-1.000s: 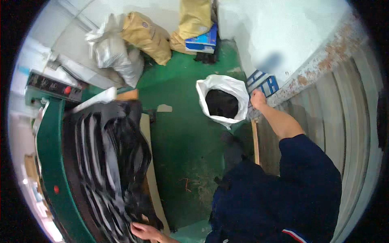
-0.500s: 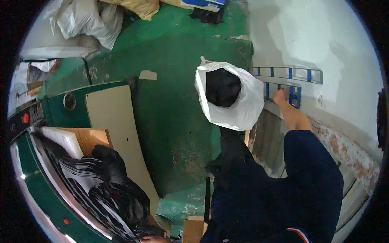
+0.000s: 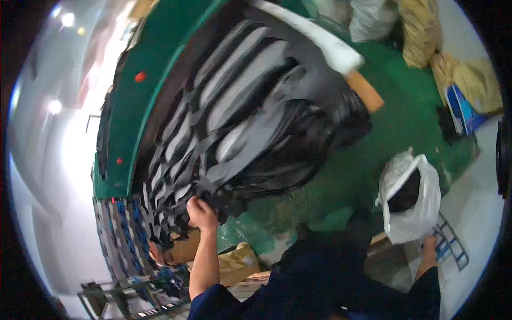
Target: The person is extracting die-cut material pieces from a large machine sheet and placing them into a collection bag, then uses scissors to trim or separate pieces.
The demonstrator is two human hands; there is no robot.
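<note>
A big heap of black sheet offcuts with long slot-shaped holes (image 3: 240, 122) lies on a green machine (image 3: 154, 69). My left hand (image 3: 200, 212) is closed on the lower edge of that heap. My right hand (image 3: 429, 242), low at the right, grips a white plastic bag (image 3: 421, 208) from below. The bag's mouth is open and something black shows inside it. The picture is blurred.
The floor (image 3: 368, 160) is green. Filled sacks, white (image 3: 373, 18) and yellow-brown (image 3: 421, 29), stand at the top right, next to a blue box (image 3: 461, 109). A small blue rack (image 3: 450, 242) sits by the bag. Cardboard pieces (image 3: 234, 264) lie by my left arm.
The view has swung left and tilted, so the black heap now fills the middle. My left hand has come up onto the heap's edge. The white bag has dropped to the lower right.
</note>
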